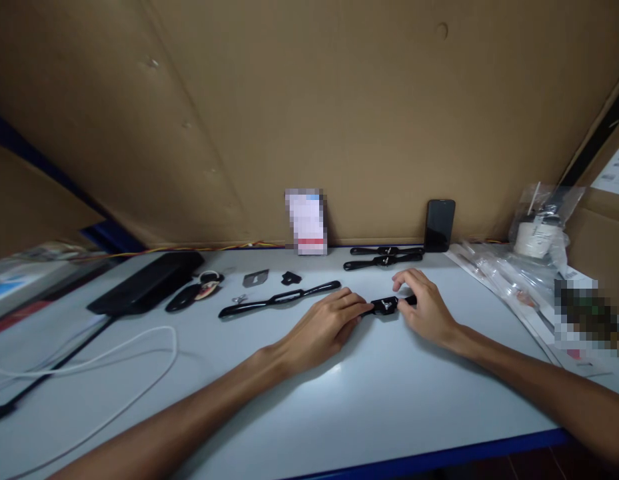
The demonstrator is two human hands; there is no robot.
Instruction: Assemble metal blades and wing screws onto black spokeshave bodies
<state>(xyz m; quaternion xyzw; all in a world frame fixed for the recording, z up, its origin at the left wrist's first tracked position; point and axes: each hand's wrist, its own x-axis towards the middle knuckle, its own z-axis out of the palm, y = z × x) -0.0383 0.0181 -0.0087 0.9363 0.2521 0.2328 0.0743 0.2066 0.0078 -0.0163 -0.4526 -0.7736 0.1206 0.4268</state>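
Between my hands a black spokeshave (386, 306) lies low over the table, its middle section with small shiny metal parts showing. My left hand (338, 313) is closed round its left handle. At the other end, my right hand (424, 308) grips the right handle with the thumb near the body, the index finger curved and raised above it. Left of my left hand lies a black spokeshave body (280, 299) with an open slot. Near that are a grey blade (256, 278), a small black cap piece (291, 277) and small silver screws (239, 299).
Two more spokeshaves (383, 260) lie at the back beside an upright black phone (440, 225). A pixelated upright phone-like thing (307, 222) leans on the cardboard wall. Left are keys (202, 290), a black case (146, 283) and a white cable (175, 343); right, plastic bags (509, 280).
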